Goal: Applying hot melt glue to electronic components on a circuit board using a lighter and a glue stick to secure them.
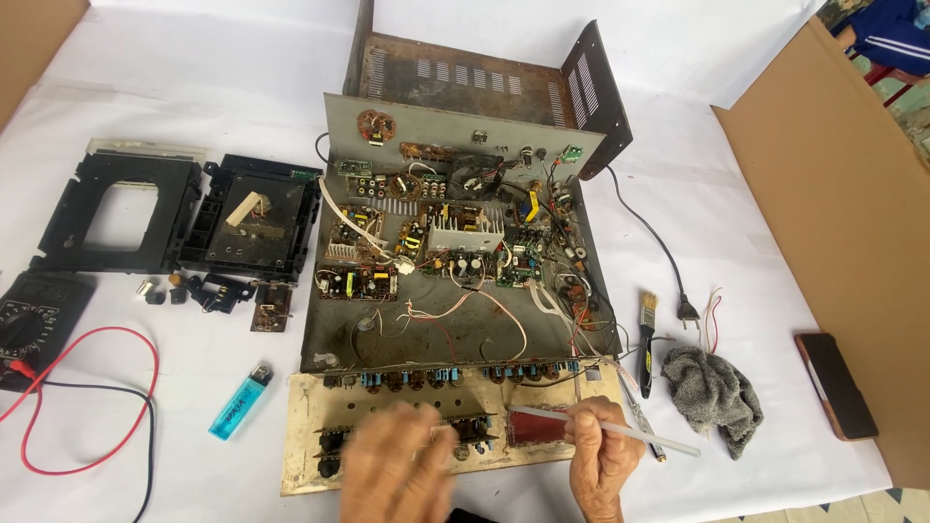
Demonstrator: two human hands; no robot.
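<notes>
An opened electronics chassis (pixel 329 339) lies in the middle of the white-covered table, full of circuit boards (pixel 426 242) and loose wires. Its cream front panel (pixel 310 436) lies flat at the near edge, with a dark red window strip. My left hand (pixel 397 470) is blurred and rests over the panel's knobs, fingers spread, holding nothing that I can see. My right hand (pixel 603 455) grips a thin white rod-like tool (pixel 639 433), tip towards the red strip.
Two black plastic frames (pixel 174 213) and small parts lie at the left, with a multimeter (pixel 34 320) and its red and black leads. A blue lighter (pixel 240 401), a brush (pixel 646 339), a grey rag (pixel 712 392), a power plug (pixel 687 310), a phone (pixel 836 384) and cardboard (pixel 843 213).
</notes>
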